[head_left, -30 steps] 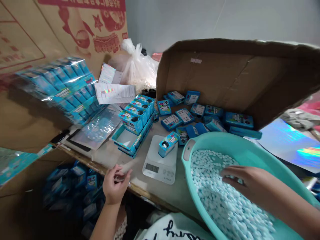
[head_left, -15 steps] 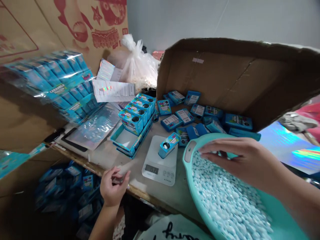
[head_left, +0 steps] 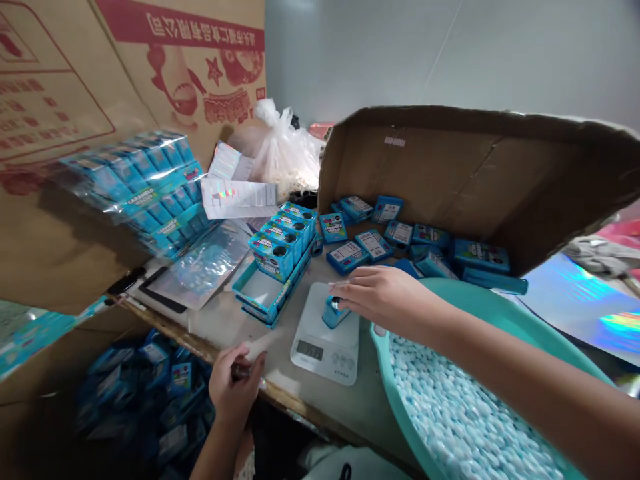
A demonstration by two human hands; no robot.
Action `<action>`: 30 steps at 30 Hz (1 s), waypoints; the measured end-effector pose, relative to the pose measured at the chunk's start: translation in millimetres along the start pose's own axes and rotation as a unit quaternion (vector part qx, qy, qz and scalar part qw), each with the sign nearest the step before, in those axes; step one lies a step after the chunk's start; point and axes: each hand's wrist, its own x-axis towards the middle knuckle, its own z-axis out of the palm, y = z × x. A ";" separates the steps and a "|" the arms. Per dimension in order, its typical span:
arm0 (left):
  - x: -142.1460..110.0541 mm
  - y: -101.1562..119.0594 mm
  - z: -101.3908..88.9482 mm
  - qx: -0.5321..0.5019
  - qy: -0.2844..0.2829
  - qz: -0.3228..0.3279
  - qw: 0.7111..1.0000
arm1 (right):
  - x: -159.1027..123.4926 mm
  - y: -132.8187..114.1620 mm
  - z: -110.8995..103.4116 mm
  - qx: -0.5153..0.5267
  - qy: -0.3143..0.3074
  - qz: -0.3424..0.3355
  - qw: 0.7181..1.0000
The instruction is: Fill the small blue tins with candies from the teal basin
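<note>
My right hand (head_left: 377, 291) reaches over a small blue candy box (head_left: 334, 315) on the white digital scale (head_left: 320, 360). Its fingers are drawn together at the top of the box; what they hold, if anything, is hidden. My left hand (head_left: 235, 383) rests by the table's front edge, fingers loosely curled and thumb apart, with nothing visible in it. Under my right forearm sits a turquoise basin (head_left: 387, 373) of pale blue candies (head_left: 450, 407). Left of the scale, a blue display tray (head_left: 273, 310) holds several upright candy boxes (head_left: 273, 257).
Loose blue boxes (head_left: 375, 245) lie inside a tipped cardboard carton (head_left: 425, 167) behind the basin. Wrapped display packs (head_left: 150, 193) stand at left. A carton below the table edge holds more blue boxes (head_left: 173, 393). A tied plastic bag (head_left: 285, 150) is at the back.
My right hand has moved left from above the basin to the candy box on the scale. My left hand stays by the table edge, and the view has tilted up slightly.
</note>
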 end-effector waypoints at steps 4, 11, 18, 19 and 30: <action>-2.3 -4.2 3.4 -0.013 0.005 -0.026 1.000 | 1.4 3.5 8.1 -0.010 -0.001 -0.012 1.000; -7.3 -4.6 5.4 -0.019 0.009 -0.047 0.999 | -24.4 5.1 -10.8 -0.048 0.013 0.015 0.999; -6.3 -6.2 2.9 -0.027 0.004 -0.003 1.000 | -163.2 7.0 -10.3 0.097 -0.071 0.316 0.941; -5.7 -5.5 2.7 -0.029 0.003 0.003 1.000 | -181.9 5.8 -2.8 0.103 -0.103 0.371 0.917; 11.5 17.7 -5.0 0.016 -0.009 0.107 0.994 | -219.2 -76.0 36.0 0.212 -0.136 0.395 0.883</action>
